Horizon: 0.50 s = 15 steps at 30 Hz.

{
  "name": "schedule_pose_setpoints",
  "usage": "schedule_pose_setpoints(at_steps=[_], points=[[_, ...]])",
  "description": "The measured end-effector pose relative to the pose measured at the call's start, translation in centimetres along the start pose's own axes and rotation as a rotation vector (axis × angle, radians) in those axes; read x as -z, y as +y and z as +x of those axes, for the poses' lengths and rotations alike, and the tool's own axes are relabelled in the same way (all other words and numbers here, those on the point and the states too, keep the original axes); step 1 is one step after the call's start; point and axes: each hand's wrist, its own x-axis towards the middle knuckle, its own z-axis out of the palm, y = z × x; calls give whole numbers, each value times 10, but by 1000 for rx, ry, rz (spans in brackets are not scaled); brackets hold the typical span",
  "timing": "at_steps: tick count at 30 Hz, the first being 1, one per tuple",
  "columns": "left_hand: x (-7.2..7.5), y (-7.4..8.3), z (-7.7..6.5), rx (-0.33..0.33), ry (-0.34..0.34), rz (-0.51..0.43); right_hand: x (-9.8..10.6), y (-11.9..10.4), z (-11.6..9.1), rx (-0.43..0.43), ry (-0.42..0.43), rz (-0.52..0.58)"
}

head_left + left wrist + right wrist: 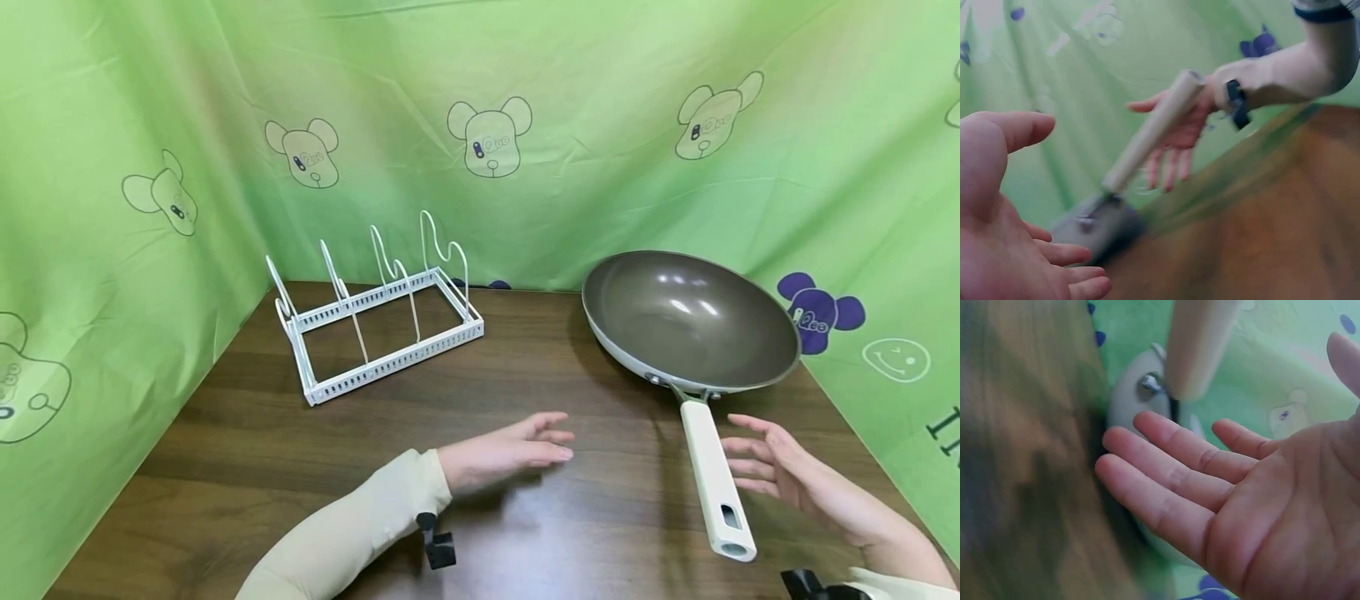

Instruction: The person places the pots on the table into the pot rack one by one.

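Observation:
A frying pan (686,321) with a grey-brown inside stands at the back right, its cream handle (712,475) pointing toward me. Just right of that handle is my right hand (795,479), fingers extended and holding nothing. In the right wrist view its palm (1285,506) faces up, with the handle (1200,350) beyond the fingertips. My left hand (510,450) hovers over the middle of the table, left of the handle, its fingers loosely spread. The left wrist view shows that hand (1029,219) with thumb and fingers apart, nothing between them.
A white metal rack (397,358) with several upright wire dividers stands at the back left of the brown wooden table (247,475). Green cloth (585,167) printed with bear heads hangs behind and along both sides.

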Motion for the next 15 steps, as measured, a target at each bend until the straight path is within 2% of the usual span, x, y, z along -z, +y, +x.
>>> schedule_pose_setpoints(at_steps=[3, 6, 10, 15], points=[[-17, -10, 13, 34, -34, -152, 0, 7, 9, -26, -63, 160], [-34, -16, 24, 68, -84, -302, -1, 16, 19, -35, -127, 269], [-57, -18, 37, 117, -209, -470, -2, 25, 32, -40, -183, 352], [-87, -15, 50, 153, -373, -615, -6, 32, 46, -49, -237, 455]])
